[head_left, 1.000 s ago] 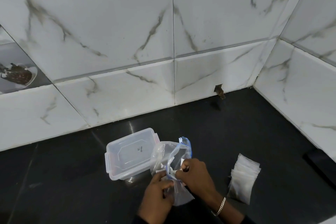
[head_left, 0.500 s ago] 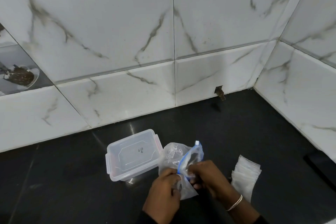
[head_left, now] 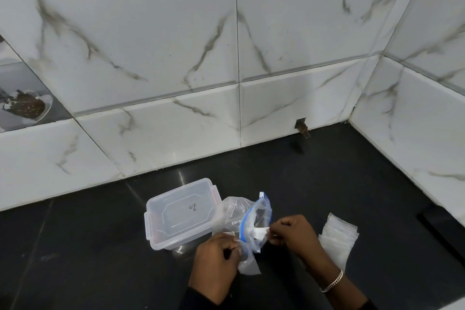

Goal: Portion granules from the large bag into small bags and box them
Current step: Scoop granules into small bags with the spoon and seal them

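A large clear zip bag (head_left: 247, 224) with a blue seal strip stands on the black counter (head_left: 100, 246). My left hand (head_left: 216, 257) pinches the near left side of its mouth. My right hand (head_left: 293, 234) pinches the right side, and the mouth gapes between them. A clear plastic box (head_left: 180, 212) with its lid on sits just left of the bag, touching it. A stack of small clear bags (head_left: 338, 239) lies to the right of my right hand. Granules inside the large bag are not plainly visible.
White marble-tiled walls (head_left: 239, 58) enclose the counter at the back and on the right. A small brown fitting (head_left: 302, 128) sticks out of the back wall near the corner. A dark object (head_left: 445, 221) lies at the counter's right edge.
My hands have drawn apart, pulling the large bag's mouth wider. The bag has shifted slightly to the right, away from the box.
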{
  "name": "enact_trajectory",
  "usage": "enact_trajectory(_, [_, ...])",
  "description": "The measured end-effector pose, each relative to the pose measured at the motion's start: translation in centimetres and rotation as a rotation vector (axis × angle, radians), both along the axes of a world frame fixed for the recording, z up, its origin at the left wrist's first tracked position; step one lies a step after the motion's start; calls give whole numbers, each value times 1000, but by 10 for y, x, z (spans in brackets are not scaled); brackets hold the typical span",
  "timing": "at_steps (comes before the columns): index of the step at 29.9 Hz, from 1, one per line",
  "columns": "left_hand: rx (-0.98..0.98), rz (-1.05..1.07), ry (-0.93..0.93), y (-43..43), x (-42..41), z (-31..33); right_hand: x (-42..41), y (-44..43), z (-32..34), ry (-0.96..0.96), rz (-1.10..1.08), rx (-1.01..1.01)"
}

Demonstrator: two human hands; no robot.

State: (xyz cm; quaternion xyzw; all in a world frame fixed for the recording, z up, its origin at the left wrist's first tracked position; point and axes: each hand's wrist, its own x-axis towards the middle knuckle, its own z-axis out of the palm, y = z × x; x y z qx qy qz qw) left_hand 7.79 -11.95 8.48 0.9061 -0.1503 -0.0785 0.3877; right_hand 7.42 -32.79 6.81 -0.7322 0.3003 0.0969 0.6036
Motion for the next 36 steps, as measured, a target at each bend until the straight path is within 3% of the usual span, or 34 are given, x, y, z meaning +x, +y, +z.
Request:
enact_trajectory(5, [5, -88, -24, -9, 0, 4, 1, -3, -11, 38, -40, 86])
enact_trajectory(10, [78, -137, -19, -14, 3, 8, -1, -9, -10, 18, 55, -56])
enact_trajectory(16, [154, -109, 64, -23, 10, 8, -31, -31, 14, -169, -98, -282])
enact_trajectory(20, [170, -98, 76, -34, 16, 9, -62, -34, 45, -324, -156, -311])
enact_trajectory(25, [173, -76, 151, -46, 20, 7, -83, -15, 50, -461, 36, -363])
enact_trajectory(36, [193, -75, 185, -48, 22, 5, -85, 4, 16, -736, 422, -955])
